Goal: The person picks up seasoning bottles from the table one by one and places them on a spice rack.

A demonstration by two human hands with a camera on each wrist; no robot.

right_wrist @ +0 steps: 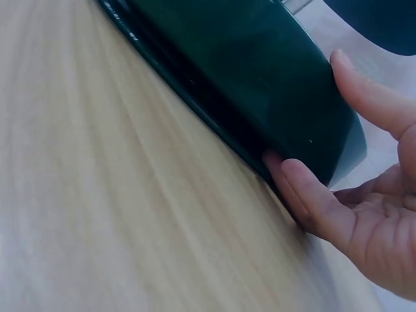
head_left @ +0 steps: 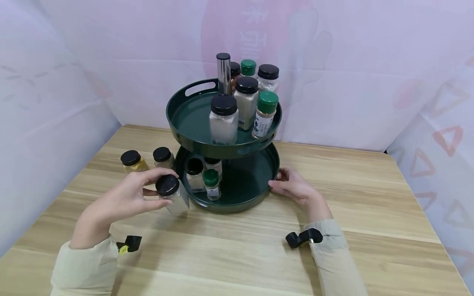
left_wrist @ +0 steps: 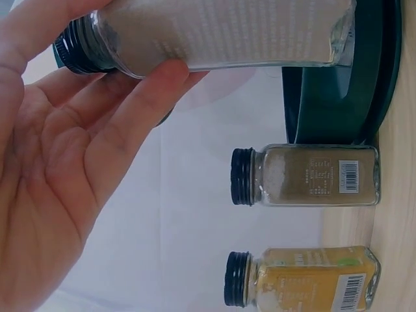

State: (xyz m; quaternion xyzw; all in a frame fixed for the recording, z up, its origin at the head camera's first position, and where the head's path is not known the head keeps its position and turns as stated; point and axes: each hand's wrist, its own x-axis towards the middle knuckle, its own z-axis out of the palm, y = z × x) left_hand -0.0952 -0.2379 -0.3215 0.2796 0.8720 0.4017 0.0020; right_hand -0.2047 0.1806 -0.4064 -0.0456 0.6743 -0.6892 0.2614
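My left hand (head_left: 133,195) grips a glass spice jar (head_left: 179,201) by its upper part, just under the black lid. The jar stands upright, close to the left front edge of the lower tray (head_left: 246,172) of a dark green two-tier turntable. Pale powder and a printed label show on it in the left wrist view. At the tray's right side, my right hand (head_left: 294,187) holds the rim. In the right wrist view its thumb (right_wrist: 367,94) is at the tray wall's upper edge and its fingers (right_wrist: 315,201) are at the bottom edge.
Two black-lidded jars, one with yellow powder (left_wrist: 312,279) and one with brownish powder (left_wrist: 312,175), stand left of the turntable. Its lower tray bears three small jars on the left. Several jars with black or green lids crowd the upper tray (head_left: 189,115) around a metal post (head_left: 224,74).
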